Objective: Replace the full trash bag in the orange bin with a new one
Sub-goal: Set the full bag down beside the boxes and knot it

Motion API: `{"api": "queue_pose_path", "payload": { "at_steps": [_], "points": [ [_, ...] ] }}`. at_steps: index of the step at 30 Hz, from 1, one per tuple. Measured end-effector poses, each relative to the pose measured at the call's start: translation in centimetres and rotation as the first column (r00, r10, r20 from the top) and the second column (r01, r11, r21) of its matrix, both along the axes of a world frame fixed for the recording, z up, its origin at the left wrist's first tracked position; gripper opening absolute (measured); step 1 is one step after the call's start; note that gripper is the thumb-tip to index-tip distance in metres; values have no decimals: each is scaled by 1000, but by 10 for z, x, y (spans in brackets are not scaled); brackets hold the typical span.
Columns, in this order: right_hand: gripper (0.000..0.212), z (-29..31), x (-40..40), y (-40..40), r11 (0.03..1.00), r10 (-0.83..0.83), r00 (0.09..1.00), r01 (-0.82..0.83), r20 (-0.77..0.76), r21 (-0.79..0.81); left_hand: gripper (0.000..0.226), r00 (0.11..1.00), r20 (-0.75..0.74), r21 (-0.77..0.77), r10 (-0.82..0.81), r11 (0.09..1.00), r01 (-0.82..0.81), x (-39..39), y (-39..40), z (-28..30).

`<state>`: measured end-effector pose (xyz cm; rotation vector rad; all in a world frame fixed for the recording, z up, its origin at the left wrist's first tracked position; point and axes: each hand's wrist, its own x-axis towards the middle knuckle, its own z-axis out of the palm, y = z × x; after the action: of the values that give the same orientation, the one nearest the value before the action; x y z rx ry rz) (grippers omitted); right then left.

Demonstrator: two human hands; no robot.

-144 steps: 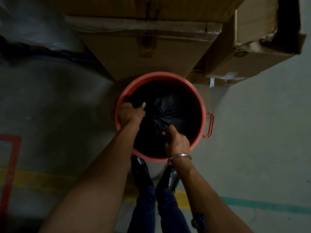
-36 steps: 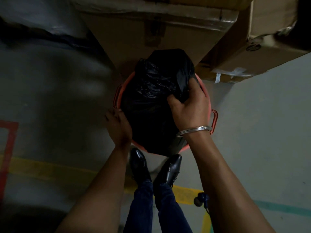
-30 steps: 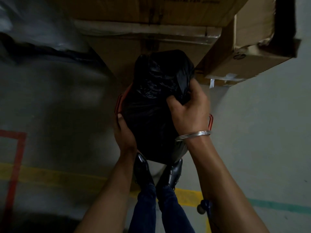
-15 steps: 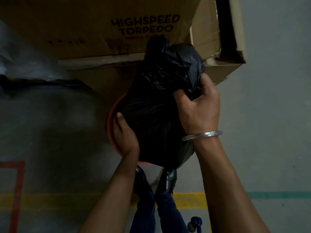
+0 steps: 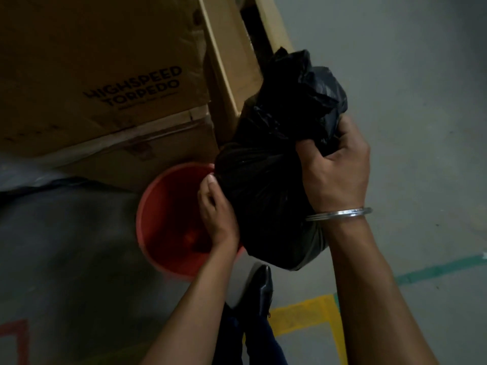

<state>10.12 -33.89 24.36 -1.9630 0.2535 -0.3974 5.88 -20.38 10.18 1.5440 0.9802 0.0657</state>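
Spreading under everything is a dim grey concrete floor [image 5: 395, 83] marked with yellow tape [image 5: 303, 316], a green line [image 5: 442, 267] and a red outline [image 5: 15, 335] at the lower left. Stacked cardboard boxes [image 5: 92, 61] stand behind the orange bin [image 5: 163, 206]; one reads "HIGHSPEED TORPEDO" (smaller print below is illegible). The full black trash bag [image 5: 266, 185] hangs clear of the bin, up and to its right. The right hand [image 5: 334, 169], a metal bangle [image 5: 340, 214] on its wrist, has its fingers clenched in the bag's gathered neck; the left hand [image 5: 217, 212] cups the bag's side, its fingers curled against the plastic. A black shoe [image 5: 259, 285] shows below.
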Motion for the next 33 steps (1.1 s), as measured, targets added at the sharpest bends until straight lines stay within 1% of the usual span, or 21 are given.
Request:
{"api": "queue_pose_path", "payload": {
  "at_steps": [3, 6, 9, 14, 19, 22, 25, 29, 33],
  "points": [
    [23, -8, 4, -24, 998, -52, 999, 52, 11, -25, 62, 985, -49, 57, -168, 984, 171, 9, -24, -6],
    [26, -20, 9, -45, 989, -131, 991, 129, -23, -72, 56, 966, -79, 46, -246, 967, 250, 19, -46, -14],
    [22, -38, 17, -67, 976, -207, 978, 203, -40, -83, 56, 929, -124, 36, -347, 935, 354, 33, -67, -26],
    [20, -83, 28, -97, 972, -230, 964, 221, -133, -79, 59, 872, -177, 58, -456, 879, 472, 54, -92, -46],
    [19, -133, 38, -112, 978, -205, 955, 191, -213, -82, 63, 825, -192, 60, -532, 833, 550, 75, -116, -67],
    [19, -166, 46, -118, 981, -180, 925, 145, -334, -128, 64, 816, -212, 45, -538, 828, 558, 86, -127, -83],
    [20, -197, 54, -119, 990, -96, 893, 41, -440, -134, 60, 795, -215, 52, -567, 807, 589, 95, -134, -99],
    [19, -228, 65, -117, 990, -1, 868, -68, -497, -121, 58, 810, -264, 32, -524, 835, 550, 104, -139, -120],
    [21, -252, 77, -115, 982, 38, 842, -131, -538, -135, 60, 810, -332, 41, -483, 851, 524, 108, -137, -139]
  ]
}}
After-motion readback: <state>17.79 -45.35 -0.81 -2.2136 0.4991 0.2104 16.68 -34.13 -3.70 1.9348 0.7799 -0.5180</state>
